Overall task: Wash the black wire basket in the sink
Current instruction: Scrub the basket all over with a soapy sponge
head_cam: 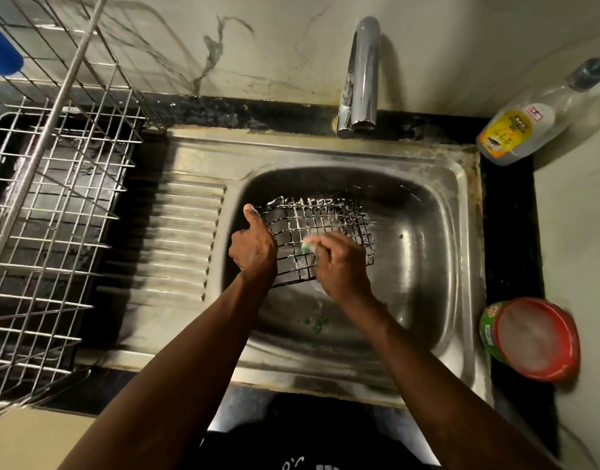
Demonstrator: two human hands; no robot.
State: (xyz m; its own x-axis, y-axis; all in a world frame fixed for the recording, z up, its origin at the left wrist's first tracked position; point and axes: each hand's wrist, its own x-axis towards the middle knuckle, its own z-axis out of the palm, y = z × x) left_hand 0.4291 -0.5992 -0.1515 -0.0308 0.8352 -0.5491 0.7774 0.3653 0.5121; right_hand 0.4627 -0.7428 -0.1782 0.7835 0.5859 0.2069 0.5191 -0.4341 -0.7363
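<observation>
left hand (252, 247) thumb-up on wire basket (325, 220)

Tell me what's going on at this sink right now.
A person is scrubbing the black wire basket inside the steel sink. The left hand grips the basket's left edge and props it at a tilt. The right hand presses a green scrub pad against the mesh. White suds cling to the upper wires. No water shows under the faucet, so rinsing looks not yet done.
</observation>
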